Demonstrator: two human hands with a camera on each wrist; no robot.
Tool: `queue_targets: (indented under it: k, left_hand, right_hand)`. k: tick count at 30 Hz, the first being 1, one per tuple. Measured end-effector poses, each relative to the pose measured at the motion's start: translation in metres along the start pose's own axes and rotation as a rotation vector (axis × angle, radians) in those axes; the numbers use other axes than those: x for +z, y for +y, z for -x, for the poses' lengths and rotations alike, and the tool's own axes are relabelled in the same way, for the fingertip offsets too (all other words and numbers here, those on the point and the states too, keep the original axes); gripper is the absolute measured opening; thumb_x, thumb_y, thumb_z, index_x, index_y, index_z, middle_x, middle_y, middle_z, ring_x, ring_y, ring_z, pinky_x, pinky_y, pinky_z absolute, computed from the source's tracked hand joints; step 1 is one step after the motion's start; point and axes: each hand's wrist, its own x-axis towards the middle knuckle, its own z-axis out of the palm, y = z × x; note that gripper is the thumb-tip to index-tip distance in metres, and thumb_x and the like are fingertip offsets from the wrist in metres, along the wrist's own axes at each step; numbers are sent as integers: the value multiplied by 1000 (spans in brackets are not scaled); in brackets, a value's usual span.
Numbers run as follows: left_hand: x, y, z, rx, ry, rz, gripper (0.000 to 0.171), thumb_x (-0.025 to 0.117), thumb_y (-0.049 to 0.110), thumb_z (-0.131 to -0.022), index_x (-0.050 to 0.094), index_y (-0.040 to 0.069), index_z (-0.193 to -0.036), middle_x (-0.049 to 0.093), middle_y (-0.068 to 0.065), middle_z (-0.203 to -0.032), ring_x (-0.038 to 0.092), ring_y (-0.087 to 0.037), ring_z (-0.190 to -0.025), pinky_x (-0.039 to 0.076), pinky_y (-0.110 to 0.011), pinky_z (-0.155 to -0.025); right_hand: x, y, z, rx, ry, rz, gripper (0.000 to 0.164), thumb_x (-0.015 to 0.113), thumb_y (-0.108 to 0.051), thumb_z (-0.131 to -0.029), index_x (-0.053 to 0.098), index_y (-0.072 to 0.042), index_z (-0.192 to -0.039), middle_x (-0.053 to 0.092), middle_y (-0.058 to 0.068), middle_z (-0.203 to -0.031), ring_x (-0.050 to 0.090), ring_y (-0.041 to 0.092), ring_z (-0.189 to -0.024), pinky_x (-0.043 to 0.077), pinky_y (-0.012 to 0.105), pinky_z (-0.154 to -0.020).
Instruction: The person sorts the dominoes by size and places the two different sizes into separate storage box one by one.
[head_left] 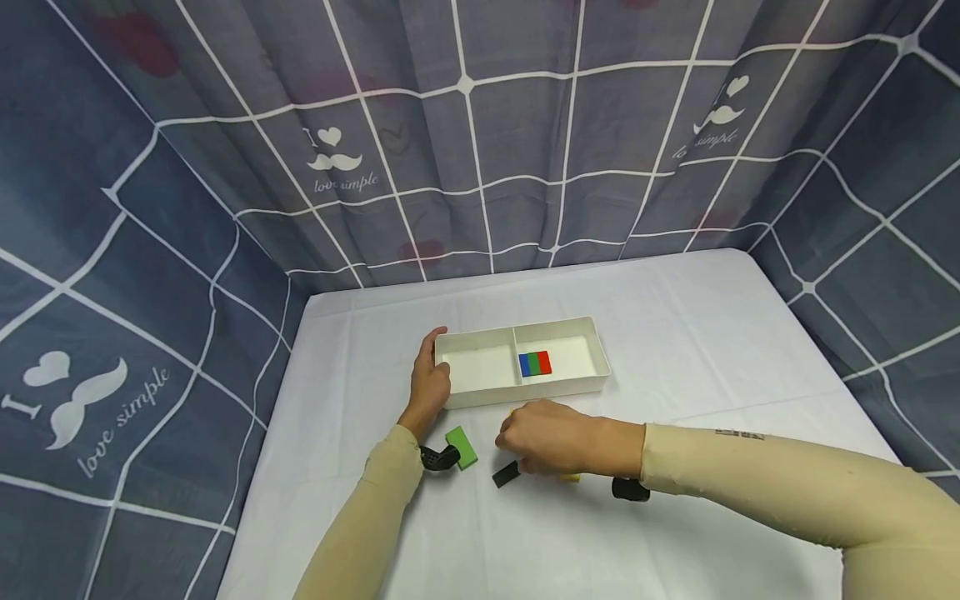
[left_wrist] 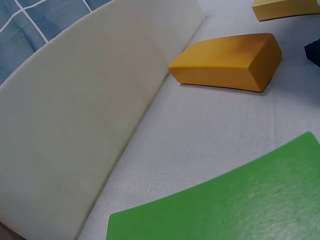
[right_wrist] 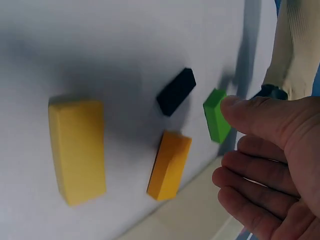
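Observation:
My left hand grips the left end of a white two-compartment box, thumb over its rim. Over the table in front of the box, my right hand holds nothing, its fingers loosely bent in the right wrist view. Below that hand lie an orange block, a black block and a yellow block; in the head view it partly hides them. A bright green block lies beside my left wrist.
Inside the right compartment, against the divider, blue, green and red blocks lie side by side. White cloth covers the table. Grey checked curtains hang behind it and at both sides.

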Motion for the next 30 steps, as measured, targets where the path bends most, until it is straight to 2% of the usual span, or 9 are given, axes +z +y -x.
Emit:
queue_targets:
  k: [9, 15, 20, 26, 30]
  left_hand:
    - [-2, 0, 0, -37, -5, -5, 70, 35, -5, -100, 39, 17, -166, 52, -11, -162, 51, -34, -149, 39, -58, -126]
    - [-2, 0, 0, -26, -13, 6, 71, 35, -6, -100, 38, 15, -167, 51, -11, -164, 49, -34, -151, 37, -59, -126]
    - [-1, 1, 0, -26, -9, -14, 71, 36, -6, -100, 39, 17, -166, 51, -12, -164, 50, -35, -151, 37, -59, -126]
    - [-1, 0, 0, -27, -3, -16, 72, 36, -7, -99, 39, 17, -167, 50, -12, -166, 49, -34, -151, 38, -59, -126]
    - [-1, -1, 0, -31, -1, -14, 72, 35, -7, -99, 39, 17, -166, 49, -12, -166, 48, -34, -152, 36, -60, -127]
  right_hand:
    - [13, -13, -9, -42, -20, -21, 17, 89, -9, -84, 77, -19, -90, 65, -14, -76, 50, 2, -65, 47, 20, -60]
    - [22, -17, -14, -41, -40, -37, 14, 88, -9, -86, 78, -19, -89, 65, -14, -76, 49, 1, -65, 48, 20, -61]
    - [32, -21, -13, -53, -57, -20, 14, 85, -8, -88, 76, -19, -88, 65, -13, -75, 47, 3, -65, 49, 20, -61]
    - [39, -20, -9, -18, -78, -22, 12, 85, -9, -90, 79, -19, -93, 73, -10, -83, 54, 2, -69, 57, 22, -69]
    - [43, -19, -6, 13, -89, -36, 11, 86, -11, -91, 81, -18, -97, 76, -10, -86, 56, 3, -70, 58, 23, -70]
